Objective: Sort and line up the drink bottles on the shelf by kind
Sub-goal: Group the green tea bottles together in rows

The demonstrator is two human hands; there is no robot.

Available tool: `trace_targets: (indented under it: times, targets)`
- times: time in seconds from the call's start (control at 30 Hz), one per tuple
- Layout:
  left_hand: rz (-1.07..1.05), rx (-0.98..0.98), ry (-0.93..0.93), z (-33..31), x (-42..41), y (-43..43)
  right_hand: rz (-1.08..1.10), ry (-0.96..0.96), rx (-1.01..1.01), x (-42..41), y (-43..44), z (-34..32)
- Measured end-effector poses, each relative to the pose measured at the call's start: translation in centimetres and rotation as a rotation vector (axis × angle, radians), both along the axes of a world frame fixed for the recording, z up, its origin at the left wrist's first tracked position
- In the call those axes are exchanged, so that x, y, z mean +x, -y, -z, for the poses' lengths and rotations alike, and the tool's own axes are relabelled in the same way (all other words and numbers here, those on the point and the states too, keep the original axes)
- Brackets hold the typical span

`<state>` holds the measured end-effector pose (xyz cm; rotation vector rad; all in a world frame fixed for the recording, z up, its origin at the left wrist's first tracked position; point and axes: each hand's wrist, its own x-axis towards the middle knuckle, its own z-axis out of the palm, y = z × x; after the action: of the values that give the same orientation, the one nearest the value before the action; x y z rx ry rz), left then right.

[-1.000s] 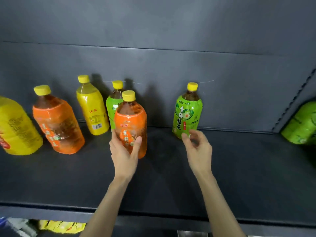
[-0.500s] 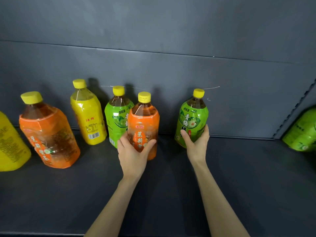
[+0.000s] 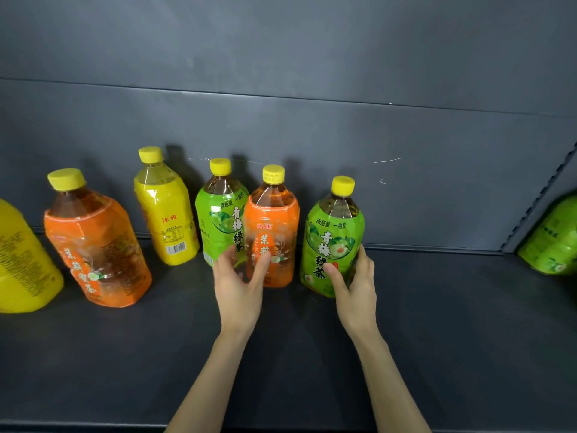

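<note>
Sorting is judged barely begun: on the shelf (image 3: 437, 307) the middle orange bottle (image 3: 274, 226) is gripped by the left hand (image 3: 239, 289), the green bottle (image 3: 332, 242) to its right by the right hand (image 3: 356, 285), fingers curled round each; kinds are left mixed.

Illumination is moderate and even, arriving from the front and somewhat left: each bottle throws a soft shadow up and rightward onto the dark back panel (image 3: 312, 129). Specular glare breaks up the wrap of the large orange bottle (image 3: 96, 245) and streaks the yellow bottle (image 3: 165, 214). The left hand (image 3: 239, 285), gripping the middle orange bottle (image 3: 274, 220), is motion-blurred at the fingers (image 3: 226, 257). The right hand (image 3: 357, 285) and the green bottle (image 3: 331, 242) it holds are sharp, print legible. Wide-angle distortion bows the panel seam and tilts edge bottles outward. The far-right bottle (image 3: 552, 239) is soft.
</note>
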<state>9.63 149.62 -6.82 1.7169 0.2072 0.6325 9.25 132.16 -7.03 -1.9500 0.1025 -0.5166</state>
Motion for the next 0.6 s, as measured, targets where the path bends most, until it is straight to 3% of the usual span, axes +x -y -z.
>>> trace_targets:
  times: [0.13,0.27,0.6]
  targets:
    - [-0.121,0.021,0.045,-0.3,0.7,-3.3,-0.033,-0.017,0.015,-1.1,-1.2,0.0]
    - [-0.037,0.084,0.057,-1.3,3.0,-5.7,0.021,-0.009,-0.01,-1.8,-2.3,0.1]
    - [0.028,0.224,0.074,-1.0,4.9,-7.6,0.042,-0.002,0.252,-0.8,-4.1,0.6]
